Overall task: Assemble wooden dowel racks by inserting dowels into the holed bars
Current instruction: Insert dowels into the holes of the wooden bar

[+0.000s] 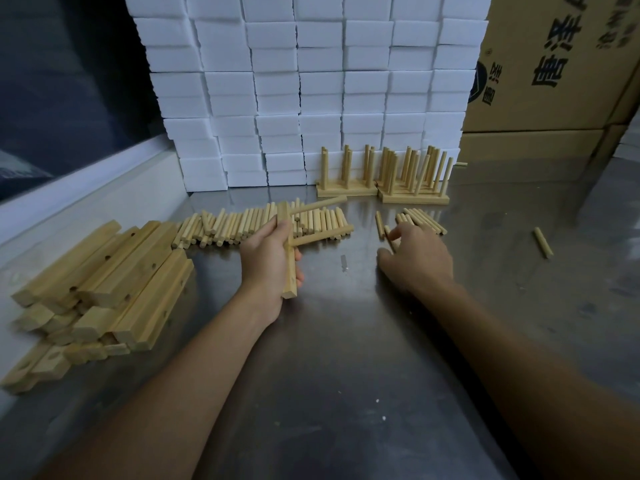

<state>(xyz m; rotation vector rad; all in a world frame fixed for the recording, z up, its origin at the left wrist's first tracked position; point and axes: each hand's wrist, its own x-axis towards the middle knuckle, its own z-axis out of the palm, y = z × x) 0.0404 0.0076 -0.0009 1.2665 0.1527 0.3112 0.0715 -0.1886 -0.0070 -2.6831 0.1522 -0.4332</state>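
A person is assembling a dowel rack at a steel table (pixel 346 341), the holed bar in the left hand.

White foam blocks (pixel 311 81) and cardboard boxes (pixel 554 64) are walling the far edge; bare steel is lying open in the middle and right. Holed bars (pixel 104 282) are piling at left, loose dowels (pixel 249 225) lying beyond, finished racks (pixel 381 178) standing at the back. The left hand (pixel 270 265) is gripping a pale bar (pixel 288 258) bearing two dowels (pixel 318 206). The right hand (pixel 415 261), well apart, is pinching a dowel (pixel 388 233) beside a smaller cluster (pixel 424 220).
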